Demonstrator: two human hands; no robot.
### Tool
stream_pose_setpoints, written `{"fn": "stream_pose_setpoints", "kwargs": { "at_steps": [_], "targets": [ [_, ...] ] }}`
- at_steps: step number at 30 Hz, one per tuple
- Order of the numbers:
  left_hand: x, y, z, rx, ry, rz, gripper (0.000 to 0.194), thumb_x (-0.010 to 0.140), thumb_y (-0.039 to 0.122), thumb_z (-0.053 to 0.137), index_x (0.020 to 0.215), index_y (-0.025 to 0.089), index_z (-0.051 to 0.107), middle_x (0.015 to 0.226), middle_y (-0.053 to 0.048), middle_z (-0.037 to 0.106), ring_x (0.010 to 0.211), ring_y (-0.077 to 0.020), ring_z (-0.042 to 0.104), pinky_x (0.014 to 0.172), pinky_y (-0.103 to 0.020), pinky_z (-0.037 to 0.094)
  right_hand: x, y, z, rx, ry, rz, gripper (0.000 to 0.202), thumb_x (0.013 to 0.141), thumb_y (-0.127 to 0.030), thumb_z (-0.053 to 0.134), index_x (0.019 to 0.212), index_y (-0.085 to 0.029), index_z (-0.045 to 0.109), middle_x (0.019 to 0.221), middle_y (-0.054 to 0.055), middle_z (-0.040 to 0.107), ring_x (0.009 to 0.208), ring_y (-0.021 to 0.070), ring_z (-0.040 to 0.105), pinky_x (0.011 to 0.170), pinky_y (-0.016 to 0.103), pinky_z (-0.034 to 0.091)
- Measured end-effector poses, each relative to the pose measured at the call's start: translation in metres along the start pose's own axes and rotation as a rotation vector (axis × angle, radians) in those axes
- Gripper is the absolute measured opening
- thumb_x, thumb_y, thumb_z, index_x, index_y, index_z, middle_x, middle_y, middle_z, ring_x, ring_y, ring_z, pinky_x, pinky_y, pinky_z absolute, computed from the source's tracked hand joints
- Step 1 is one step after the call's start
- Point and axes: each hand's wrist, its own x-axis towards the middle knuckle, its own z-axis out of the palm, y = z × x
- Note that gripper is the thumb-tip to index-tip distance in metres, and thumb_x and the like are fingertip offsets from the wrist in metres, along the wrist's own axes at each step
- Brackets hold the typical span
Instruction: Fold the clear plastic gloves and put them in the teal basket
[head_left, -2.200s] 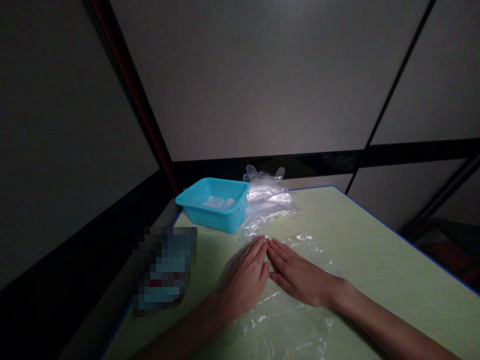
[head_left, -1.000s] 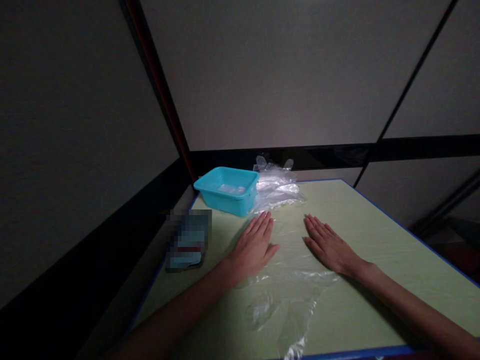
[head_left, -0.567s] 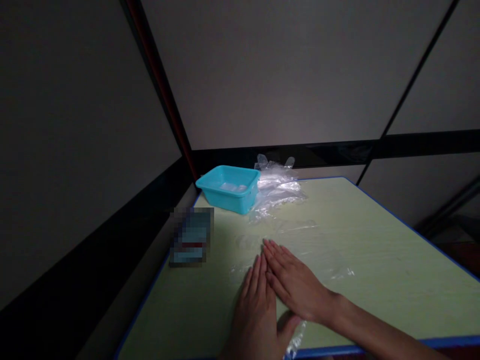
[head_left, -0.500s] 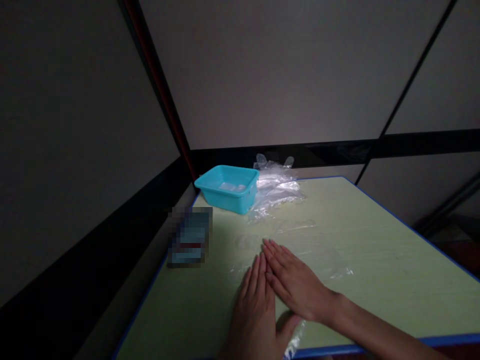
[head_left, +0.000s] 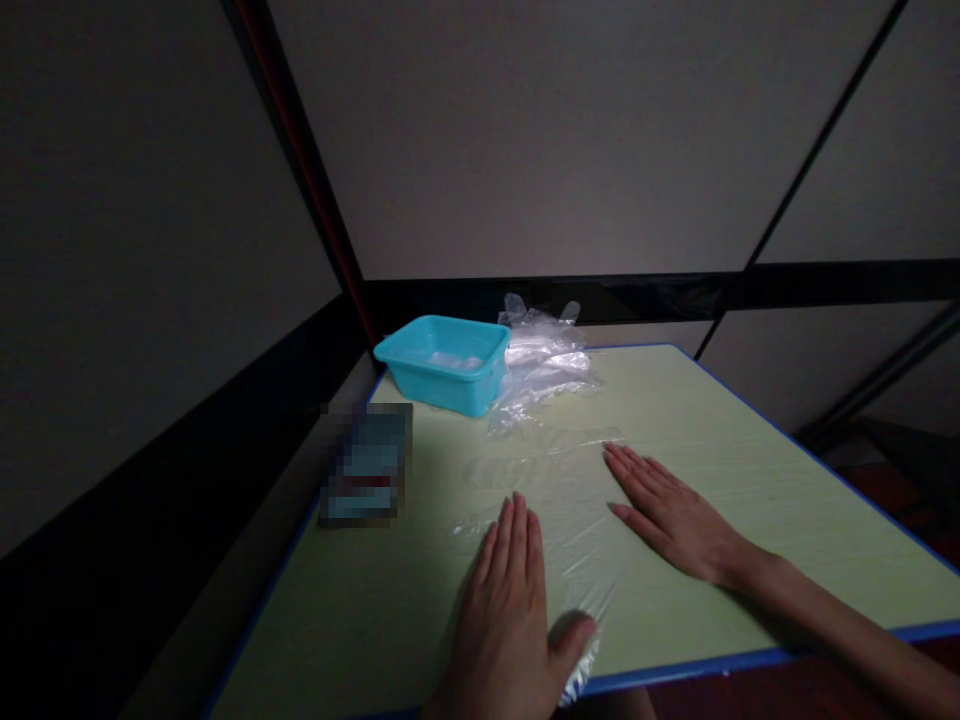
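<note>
A clear, thin plastic glove lies spread on the pale green table, with wrinkles across its surface. Its lower end reaches the table's front edge. My left hand rests flat on the glove's near left part, fingers stretched forward and thumb out to the right. Flat on the right side of the glove lies my right hand, fingers pointing up and left, thumb apart. Neither hand grips anything.
At the back left stands a turquoise plastic basin with some clear plastic inside. Beside it is a heap of clear plastic gloves. A blurred-out flat object lies at the left edge. Walls rise behind and to the left.
My right hand has slid to the right, away from my left hand, which it was touching. My left hand stays nearly in place. The view has shifted slightly.
</note>
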Motion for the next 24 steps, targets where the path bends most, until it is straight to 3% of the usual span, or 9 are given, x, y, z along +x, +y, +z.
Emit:
{"fn": "stream_pose_setpoints", "kwargs": {
  "at_steps": [3, 6, 10, 12, 15, 18, 21, 24],
  "targets": [
    [0.000, 0.000, -0.006, -0.014, -0.027, 0.011, 0.088, 0.075, 0.064, 0.039, 0.135, 0.004, 0.019, 0.141, -0.019, 0.010, 0.129, -0.0328, 0.011, 0.103, -0.047, 0.025, -0.007, 0.010, -0.004, 0.002, -0.022, 0.044, 0.061, 0.089, -0.048, 0.028, 0.139, -0.017, 0.010, 0.142, 0.007, 0.016, 0.130, 0.0223, 0.015, 0.104, 0.045, 0.021],
    [0.006, -0.004, -0.026, -0.052, -0.064, 0.075, 0.086, 0.077, 0.064, 0.036, 0.137, 0.006, 0.015, 0.142, -0.017, 0.008, 0.130, -0.0311, 0.008, 0.103, -0.047, 0.025, -0.002, 0.020, -0.017, 0.055, -0.068, 0.072, 0.063, 0.087, -0.051, 0.029, 0.138, -0.017, 0.016, 0.142, 0.007, 0.017, 0.129, 0.0243, 0.017, 0.103, 0.047, 0.022],
    [0.035, -0.011, -0.056, -0.083, -0.073, 0.116, 0.066, 0.087, 0.051, 0.028, 0.136, 0.007, 0.019, 0.143, -0.014, 0.009, 0.131, -0.0242, 0.010, 0.104, -0.039, 0.024, 0.035, 0.027, -0.038, 0.147, -0.026, 0.071, 0.059, 0.088, -0.051, 0.026, 0.132, -0.013, 0.035, 0.139, 0.009, 0.029, 0.127, 0.0225, 0.027, 0.103, 0.040, 0.026],
    [0.057, -0.017, -0.059, -0.084, -0.076, 0.201, 0.057, 0.089, 0.042, 0.028, 0.134, 0.007, 0.025, 0.142, -0.014, 0.015, 0.131, -0.0208, 0.013, 0.105, -0.034, 0.022, 0.060, 0.023, -0.040, 0.171, 0.050, 0.062, 0.061, 0.089, -0.049, 0.024, 0.132, -0.006, 0.034, 0.137, 0.013, 0.033, 0.126, 0.0222, 0.030, 0.105, 0.038, 0.024],
    [0.091, -0.029, -0.043, -0.013, -0.102, 0.237, 0.050, 0.091, 0.031, 0.026, 0.130, 0.001, 0.030, 0.138, -0.018, 0.028, 0.129, -0.0210, 0.020, 0.105, -0.032, 0.022, 0.090, 0.006, -0.028, 0.197, 0.101, 0.072, 0.061, 0.091, -0.042, 0.016, 0.131, 0.001, 0.032, 0.136, 0.017, 0.033, 0.126, 0.0218, 0.030, 0.105, 0.036, 0.024],
    [0.118, -0.046, -0.019, 0.050, -0.084, 0.232, 0.048, 0.090, 0.024, 0.026, 0.128, -0.005, 0.030, 0.136, -0.022, 0.028, 0.128, -0.0236, 0.022, 0.105, -0.033, 0.021, 0.104, -0.016, -0.007, 0.186, 0.098, 0.049, 0.062, 0.091, -0.042, 0.016, 0.130, 0.004, 0.032, 0.136, 0.021, 0.031, 0.126, 0.0238, 0.027, 0.105, 0.037, 0.024],
    [0.129, -0.062, -0.002, 0.112, -0.083, 0.222, 0.049, 0.090, 0.026, 0.024, 0.129, -0.002, 0.029, 0.138, -0.020, 0.025, 0.129, -0.0225, 0.018, 0.106, -0.033, 0.019, 0.105, -0.030, 0.011, 0.158, 0.068, 0.004, 0.063, 0.090, -0.045, 0.018, 0.131, 0.002, 0.032, 0.137, 0.019, 0.028, 0.127, 0.0253, 0.026, 0.103, 0.040, 0.026],
    [0.130, -0.070, 0.004, 0.144, -0.088, 0.231, 0.052, 0.089, 0.029, 0.024, 0.132, 0.000, 0.025, 0.140, -0.018, 0.021, 0.130, -0.0227, 0.015, 0.106, -0.034, 0.016, 0.098, -0.029, 0.018, 0.094, 0.039, -0.045, 0.066, 0.089, -0.050, 0.019, 0.132, -0.001, 0.031, 0.138, 0.018, 0.026, 0.128, 0.0249, 0.022, 0.104, 0.040, 0.023]
  ]
}}
